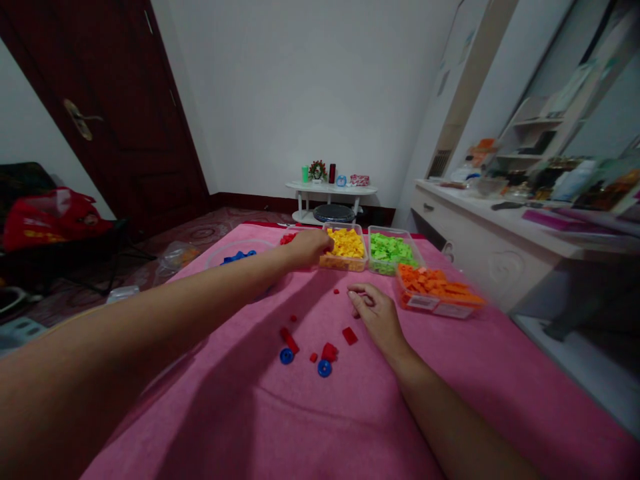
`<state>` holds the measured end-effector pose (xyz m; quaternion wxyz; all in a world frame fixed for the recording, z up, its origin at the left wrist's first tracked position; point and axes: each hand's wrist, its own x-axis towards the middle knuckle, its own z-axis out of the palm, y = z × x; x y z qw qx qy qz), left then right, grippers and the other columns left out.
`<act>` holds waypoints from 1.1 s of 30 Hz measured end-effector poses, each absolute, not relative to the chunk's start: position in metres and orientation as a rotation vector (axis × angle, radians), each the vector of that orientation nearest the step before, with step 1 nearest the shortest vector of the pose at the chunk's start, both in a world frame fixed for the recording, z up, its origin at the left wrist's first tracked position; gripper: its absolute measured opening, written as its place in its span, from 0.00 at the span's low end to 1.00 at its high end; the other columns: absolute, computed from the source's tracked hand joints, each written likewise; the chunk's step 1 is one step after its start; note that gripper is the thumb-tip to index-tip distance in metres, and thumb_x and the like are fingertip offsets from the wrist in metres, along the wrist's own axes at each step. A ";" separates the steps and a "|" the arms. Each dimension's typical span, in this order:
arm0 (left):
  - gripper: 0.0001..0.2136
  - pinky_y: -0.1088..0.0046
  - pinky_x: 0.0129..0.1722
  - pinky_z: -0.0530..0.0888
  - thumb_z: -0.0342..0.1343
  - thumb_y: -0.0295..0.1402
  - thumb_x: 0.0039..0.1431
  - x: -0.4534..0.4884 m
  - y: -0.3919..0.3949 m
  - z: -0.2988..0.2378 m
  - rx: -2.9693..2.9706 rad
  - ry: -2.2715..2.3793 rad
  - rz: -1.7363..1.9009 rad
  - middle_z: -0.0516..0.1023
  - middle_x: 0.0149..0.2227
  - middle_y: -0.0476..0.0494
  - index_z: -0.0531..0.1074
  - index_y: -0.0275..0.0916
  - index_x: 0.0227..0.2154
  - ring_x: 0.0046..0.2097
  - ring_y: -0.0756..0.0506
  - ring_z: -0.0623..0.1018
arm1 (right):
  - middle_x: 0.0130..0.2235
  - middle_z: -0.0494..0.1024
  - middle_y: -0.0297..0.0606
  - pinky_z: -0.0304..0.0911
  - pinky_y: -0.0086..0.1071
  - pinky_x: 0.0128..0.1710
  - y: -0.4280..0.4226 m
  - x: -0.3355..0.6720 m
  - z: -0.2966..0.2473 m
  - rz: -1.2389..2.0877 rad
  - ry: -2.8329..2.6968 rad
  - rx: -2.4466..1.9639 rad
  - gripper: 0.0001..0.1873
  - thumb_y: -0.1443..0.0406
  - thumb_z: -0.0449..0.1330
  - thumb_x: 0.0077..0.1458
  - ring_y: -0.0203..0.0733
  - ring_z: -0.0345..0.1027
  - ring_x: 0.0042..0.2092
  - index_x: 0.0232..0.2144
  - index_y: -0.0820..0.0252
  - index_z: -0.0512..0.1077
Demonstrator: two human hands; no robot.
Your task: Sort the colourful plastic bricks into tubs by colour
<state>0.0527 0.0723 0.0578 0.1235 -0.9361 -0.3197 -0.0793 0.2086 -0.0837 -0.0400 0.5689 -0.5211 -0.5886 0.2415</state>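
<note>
My left hand (311, 248) stretches out over the right end of the red bricks' container, against the edge of the tub of yellow bricks (347, 241). Its fingers are bent together, and their tips are partly hidden. Red bricks (287, 239) show just behind the wrist. My right hand (376, 312) hovers low over the cloth, fingers curled in; whatever they may hold is hidden. Close to its fingertips lies a tiny red brick (336, 291). Nearer me are a flat red plate (350, 335), a long red brick (289, 340), a red piece (329, 352) and two blue wheels (287, 356).
Tubs of green bricks (393, 250) and orange bricks (437, 287) stand at the right of the pink cloth (310, 427). Blue bricks (239, 257) lie in a clear container at the left, partly behind my forearm. A white dresser (470, 233) runs along the right.
</note>
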 end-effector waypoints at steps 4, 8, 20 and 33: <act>0.18 0.73 0.41 0.69 0.50 0.25 0.53 0.039 0.091 0.079 -2.539 -1.195 -0.401 0.73 0.47 0.40 0.72 0.41 0.48 0.48 0.44 0.73 | 0.33 0.73 0.38 0.65 0.27 0.24 -0.085 0.208 -0.039 0.586 -1.368 -1.225 0.14 0.57 0.57 0.55 0.36 0.67 0.28 0.37 0.61 0.73; 0.16 0.74 0.39 0.69 0.53 0.27 0.52 0.035 0.062 0.074 -2.649 -1.245 -0.317 0.76 0.43 0.42 0.75 0.41 0.44 0.45 0.44 0.74 | 0.33 0.73 0.38 0.65 0.27 0.24 -0.084 0.208 -0.038 0.593 -1.363 -1.228 0.14 0.57 0.57 0.55 0.36 0.67 0.28 0.37 0.62 0.73; 0.10 0.77 0.28 0.64 0.58 0.22 0.42 -0.007 -0.014 0.036 -3.206 -0.789 0.471 0.77 0.32 0.45 0.75 0.36 0.31 0.31 0.49 0.72 | 0.32 0.74 0.37 0.64 0.28 0.24 -0.083 0.209 -0.041 0.562 -1.412 -1.246 0.14 0.57 0.57 0.55 0.35 0.66 0.26 0.36 0.62 0.73; 0.10 0.79 0.27 0.63 0.53 0.16 0.44 -0.039 -0.029 0.031 -3.458 -0.687 0.199 0.74 0.27 0.49 0.74 0.36 0.27 0.29 0.51 0.71 | 0.33 0.74 0.38 0.65 0.28 0.24 -0.081 0.210 -0.044 0.584 -1.437 -1.236 0.14 0.56 0.57 0.55 0.36 0.67 0.27 0.35 0.61 0.73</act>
